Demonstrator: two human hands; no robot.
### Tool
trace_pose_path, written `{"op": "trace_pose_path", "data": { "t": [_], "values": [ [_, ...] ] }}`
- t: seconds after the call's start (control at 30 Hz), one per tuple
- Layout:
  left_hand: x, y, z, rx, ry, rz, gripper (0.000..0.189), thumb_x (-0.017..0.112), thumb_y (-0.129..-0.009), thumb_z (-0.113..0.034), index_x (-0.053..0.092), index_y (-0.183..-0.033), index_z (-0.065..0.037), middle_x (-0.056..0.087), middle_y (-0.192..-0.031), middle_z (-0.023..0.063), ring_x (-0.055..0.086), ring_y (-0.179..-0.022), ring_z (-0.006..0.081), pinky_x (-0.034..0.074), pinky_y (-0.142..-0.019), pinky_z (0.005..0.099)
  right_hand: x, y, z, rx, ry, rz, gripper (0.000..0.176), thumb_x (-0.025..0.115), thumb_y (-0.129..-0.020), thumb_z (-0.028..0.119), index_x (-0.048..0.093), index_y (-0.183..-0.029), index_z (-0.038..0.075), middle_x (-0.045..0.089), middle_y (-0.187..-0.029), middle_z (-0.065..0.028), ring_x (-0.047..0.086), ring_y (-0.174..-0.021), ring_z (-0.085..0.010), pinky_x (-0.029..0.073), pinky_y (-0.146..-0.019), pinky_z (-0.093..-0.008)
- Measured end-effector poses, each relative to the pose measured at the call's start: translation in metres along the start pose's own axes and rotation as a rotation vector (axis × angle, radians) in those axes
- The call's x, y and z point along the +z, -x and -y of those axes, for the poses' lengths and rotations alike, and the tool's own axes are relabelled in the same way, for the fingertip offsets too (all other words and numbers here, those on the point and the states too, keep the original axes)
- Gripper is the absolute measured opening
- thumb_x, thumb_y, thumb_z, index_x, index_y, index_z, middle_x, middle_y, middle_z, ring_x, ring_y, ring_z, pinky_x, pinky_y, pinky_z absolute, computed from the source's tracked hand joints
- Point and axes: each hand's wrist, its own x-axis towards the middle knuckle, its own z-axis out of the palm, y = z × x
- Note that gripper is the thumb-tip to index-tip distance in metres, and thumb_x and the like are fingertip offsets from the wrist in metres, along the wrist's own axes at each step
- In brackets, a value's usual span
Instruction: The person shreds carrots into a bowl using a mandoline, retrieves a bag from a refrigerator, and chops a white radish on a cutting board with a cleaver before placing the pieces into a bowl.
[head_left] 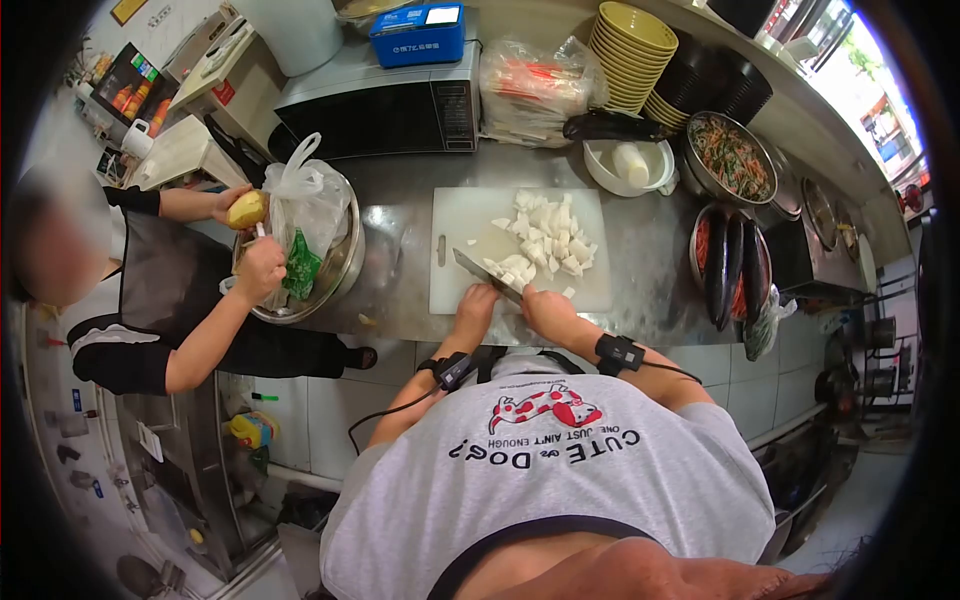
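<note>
My right hand (549, 311) is closed around the handle of a kitchen knife (480, 268), whose blade points away to the left over the white cutting board (455, 215). Close to the near side of the blade, at the board's front edge, is my left hand (476, 308) with its fingers curled together; what they hold, if anything, is hidden. Beyond the blade lies a heap of chopped white food pieces (548, 228), some right against the knife. The kind of food cannot be made out.
At left a co-worker's hand (262, 268) works on a peeled yellow potato (248, 208) over a metal basin (350, 250) with plastic bags. A microwave (375, 110) and stacked yellow bowls (625, 60) stand behind. Eggplants (735, 265) and a bowl of shredded vegetables (733, 160) are at right.
</note>
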Motion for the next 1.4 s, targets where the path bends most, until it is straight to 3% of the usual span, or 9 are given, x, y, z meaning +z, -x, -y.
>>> {"op": "trace_pose_path", "data": {
  "t": [0.37, 0.6, 0.73, 0.8, 0.93, 1.03, 1.1, 1.33, 1.4],
  "values": [
    [-0.002, -0.044, 0.006, -0.286, 0.092, -0.071, 0.007, 0.059, -0.084, -0.004, 0.061, -0.090, 0.000, 0.060, -0.089, 0.0163, 0.058, -0.085, 0.0349, 0.048, -0.076, 0.0421, -0.026, -0.008, -0.031, 0.098, -0.346, -0.374, 0.028, 0.062, -0.089, 0.021, 0.055, -0.083, -0.005, 0.061, -0.071, -0.0268, 0.063, -0.072, -0.0448, 0.049, -0.062, -0.0484],
    [-0.027, -0.046, 0.031, -0.655, 0.209, -0.352, 0.010, 0.058, -0.091, -0.006, 0.062, -0.100, -0.003, 0.064, -0.088, 0.0061, 0.062, -0.076, 0.0167, 0.050, -0.067, 0.0289, 0.002, -0.003, -0.001, 0.006, -0.238, -0.157, 0.028, 0.058, -0.091, 0.025, 0.055, -0.087, -0.003, 0.062, -0.074, -0.0275, 0.062, -0.074, -0.0461, 0.049, -0.066, -0.0516],
    [-0.035, -0.043, 0.027, -0.537, 0.165, -0.323, 0.010, 0.058, -0.091, -0.006, 0.062, -0.100, -0.003, 0.063, -0.089, 0.0062, 0.061, -0.078, 0.0167, 0.049, -0.069, 0.0292, 0.002, -0.017, -0.010, -0.003, -0.173, -0.039, 0.029, 0.054, -0.092, 0.028, 0.055, -0.092, -0.001, 0.064, -0.075, -0.0254, 0.062, -0.074, -0.0461, 0.050, -0.068, -0.0528],
    [-0.036, -0.040, 0.021, -0.701, 0.262, -0.228, 0.011, 0.058, -0.090, -0.007, 0.061, -0.099, -0.003, 0.063, -0.093, 0.0065, 0.061, -0.083, 0.0168, 0.049, -0.072, 0.0298, -0.007, -0.028, -0.024, 0.012, -0.183, -0.038, 0.028, 0.054, -0.092, 0.028, 0.055, -0.092, 0.000, 0.064, -0.075, -0.0248, 0.062, -0.074, -0.0454, 0.050, -0.069, -0.0527],
    [-0.027, -0.031, 0.011, -0.671, 0.283, -0.185, 0.011, 0.058, -0.091, -0.008, 0.061, -0.100, -0.002, 0.063, -0.099, 0.0088, 0.061, -0.086, 0.0173, 0.050, -0.073, 0.0300, -0.026, -0.047, -0.052, 0.024, -0.057, -0.136, 0.025, 0.053, -0.092, 0.028, 0.057, -0.092, 0.003, 0.064, -0.075, -0.0216, 0.063, -0.076, -0.0423, 0.050, -0.071, -0.0520],
    [-0.018, -0.025, -0.005, -0.474, 0.216, 0.029, 0.016, 0.061, -0.089, -0.008, 0.061, -0.104, -0.002, 0.062, -0.103, 0.0116, 0.061, -0.091, 0.0224, 0.050, -0.079, 0.0333, -0.045, -0.043, -0.058, 0.046, -0.007, -0.142, 0.024, 0.054, -0.091, 0.027, 0.057, -0.091, 0.003, 0.065, -0.075, -0.0207, 0.064, -0.075, -0.0417, 0.050, -0.071, -0.0515],
    [-0.013, -0.022, -0.024, 0.095, 0.092, 0.273, 0.033, 0.065, -0.084, -0.010, 0.058, -0.115, -0.005, 0.059, -0.114, 0.0143, 0.058, -0.101, 0.0293, 0.048, -0.087, 0.0376, -0.051, -0.038, -0.061, 0.028, -0.084, -0.256, 0.022, 0.056, -0.091, 0.024, 0.056, -0.088, 0.002, 0.066, -0.075, -0.0201, 0.064, -0.075, -0.0412, 0.050, -0.069, -0.0487],
    [0.029, -0.051, -0.063, 0.250, -0.143, 0.546, 0.061, 0.069, -0.079, -0.024, 0.048, -0.136, -0.021, 0.044, -0.141, 0.0047, 0.041, -0.129, 0.0272, 0.037, -0.102, 0.0512, -0.066, -0.017, -0.080, 0.069, -0.492, -0.388, 0.022, 0.059, -0.089, 0.019, 0.055, -0.085, -0.002, 0.066, -0.077, -0.0223, 0.064, -0.077, -0.0419, 0.050, -0.066, -0.0449],
    [0.042, -0.063, -0.054, 0.645, -0.190, 0.548, 0.060, 0.066, -0.081, -0.033, 0.048, -0.137, -0.025, 0.038, -0.149, -0.0039, 0.028, -0.140, 0.0243, 0.023, -0.111, 0.0603, -0.082, -0.003, -0.079, 0.226, -0.597, -0.369, 0.022, 0.059, -0.089, 0.019, 0.055, -0.085, -0.002, 0.066, -0.079, -0.0229, 0.064, -0.078, -0.0418, 0.050, -0.065, -0.0436]
  ]
}}
